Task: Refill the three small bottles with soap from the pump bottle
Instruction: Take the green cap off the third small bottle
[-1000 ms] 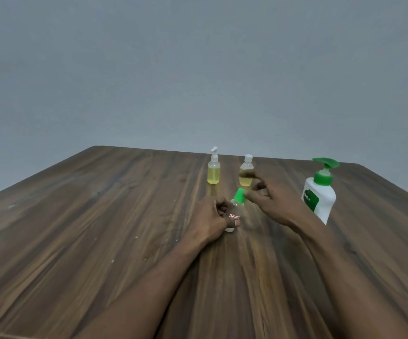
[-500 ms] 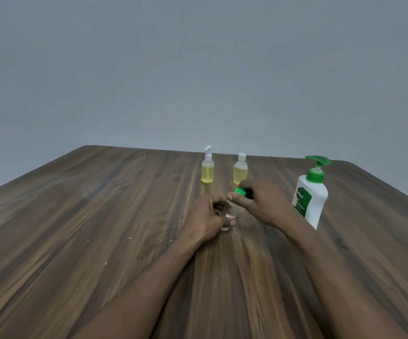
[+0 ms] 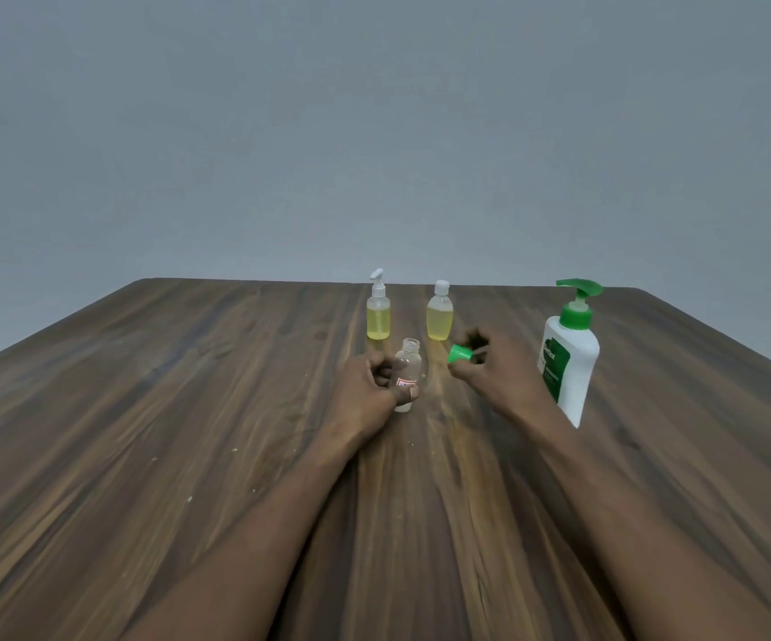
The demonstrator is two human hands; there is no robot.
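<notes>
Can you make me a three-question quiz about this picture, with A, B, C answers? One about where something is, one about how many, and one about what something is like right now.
1. Where is the green cap?
A. in the left hand
B. in the right hand
C. on the clear bottle

2. How many small bottles hold yellow liquid?
A. none
B. two
C. three

3. The clear bottle's top is:
A. open
B. capped
C. hidden by a finger

Answers: 1 B, the right hand's fingers pinch it. 2 B, the spray bottle and the white-capped bottle are yellow; the clear one looks empty. 3 A, its bare neck shows while the left hand grips it upright.
</notes>
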